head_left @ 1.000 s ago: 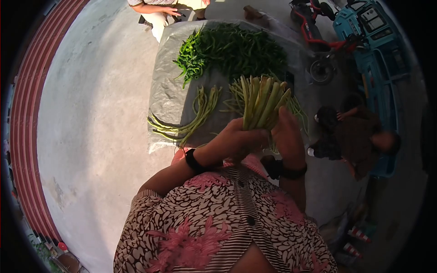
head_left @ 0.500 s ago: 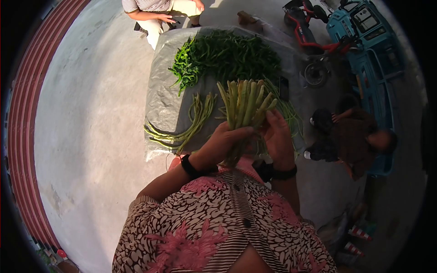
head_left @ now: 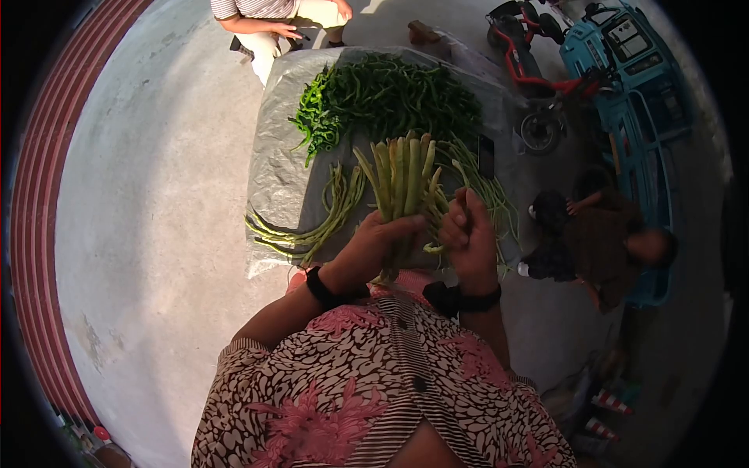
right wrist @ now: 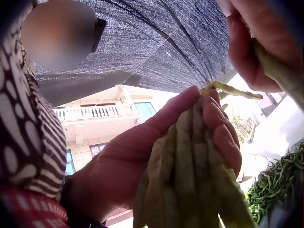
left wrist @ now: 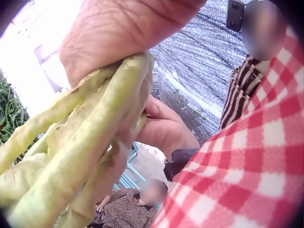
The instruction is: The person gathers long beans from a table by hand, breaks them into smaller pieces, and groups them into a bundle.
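My left hand grips a bundle of long beans, their ends fanned upward, above the near side of a covered table. In the right wrist view, thumb and fingers close round the bundle, and a thin bean end pokes out beyond the fingertips. Close beside the bundle, my right hand has its fingers curled. The right wrist view shows a green bean pinched in it. In the left wrist view the left palm covers the upper part of the bundle.
Plastic sheeting carries a heap of green peppers, a loose bunch of long beans, more thin beans and a dark phone. One person is across the table, another at right near a blue three-wheeler.
Both hands and the bundle have shifted a little left in the head view. My right hand has drawn apart from the bundle and its fingers have curled.
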### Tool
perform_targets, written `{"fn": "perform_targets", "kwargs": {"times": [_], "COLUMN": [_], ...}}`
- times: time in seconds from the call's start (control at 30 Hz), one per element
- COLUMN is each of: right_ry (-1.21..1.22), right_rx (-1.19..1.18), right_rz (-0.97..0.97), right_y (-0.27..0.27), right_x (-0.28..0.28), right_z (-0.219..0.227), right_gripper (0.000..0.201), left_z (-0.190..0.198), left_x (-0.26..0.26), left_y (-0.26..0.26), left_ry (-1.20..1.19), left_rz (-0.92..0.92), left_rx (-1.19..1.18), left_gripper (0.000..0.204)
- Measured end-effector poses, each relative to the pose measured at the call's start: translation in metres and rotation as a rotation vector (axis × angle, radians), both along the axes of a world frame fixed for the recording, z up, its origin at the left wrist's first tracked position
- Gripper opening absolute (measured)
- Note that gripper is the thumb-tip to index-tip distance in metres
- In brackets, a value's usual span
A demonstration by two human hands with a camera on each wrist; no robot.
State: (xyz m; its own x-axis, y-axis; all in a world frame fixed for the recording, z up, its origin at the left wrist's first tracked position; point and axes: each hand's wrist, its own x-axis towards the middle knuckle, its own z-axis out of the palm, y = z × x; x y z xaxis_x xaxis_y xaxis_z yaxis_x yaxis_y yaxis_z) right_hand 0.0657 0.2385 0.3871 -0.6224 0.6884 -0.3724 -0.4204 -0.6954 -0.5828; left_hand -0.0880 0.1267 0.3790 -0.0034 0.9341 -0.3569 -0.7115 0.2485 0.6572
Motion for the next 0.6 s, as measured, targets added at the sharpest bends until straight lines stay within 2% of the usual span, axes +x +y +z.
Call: {"fn": "perform_targets", "kwargs": {"times": [0.07,0.17,0.27,0.37,0.47,0.6], "right_ry": [-0.100,-0.008,-0.029,-0.065,-0.288,-0.172], "right_rx": [-0.006,-0.045,-0.101,0.004,0.182,0.244], "right_rz": [0.036,0.135,0.161,0.176,-0.014,-0.097], "right_y": [-0.007,-0.008,-0.008,-0.010,-0.025,-0.022], "right_x": [-0.009,-0.016,-0.018,-0.019,-0.031,-0.022], "right_z": [0.002,-0.002,-0.012,-0.011,0.012,0.000], "right_gripper": [0.022,0.021,0.022,0.024,0.027,0.027], "left_z": [0.002,0.005,0.022,0.018,0.006,0.002], "left_x": [-0.003,-0.004,-0.003,0.002,-0.001,-0.008], "left_y": [0.000,-0.003,-0.006,-0.006,-0.011,-0.018], "left_ry": [0.015,-0.007,-0.044,-0.051,-0.094,-0.079], "left_rz": [-0.011,-0.004,-0.025,0.029,0.052,-0.008], "left_rx": [0.003,0.012,0.047,0.017,-0.006,-0.006], "left_gripper": [0.016,0.018,0.021,0.023,0.023,0.024]}}
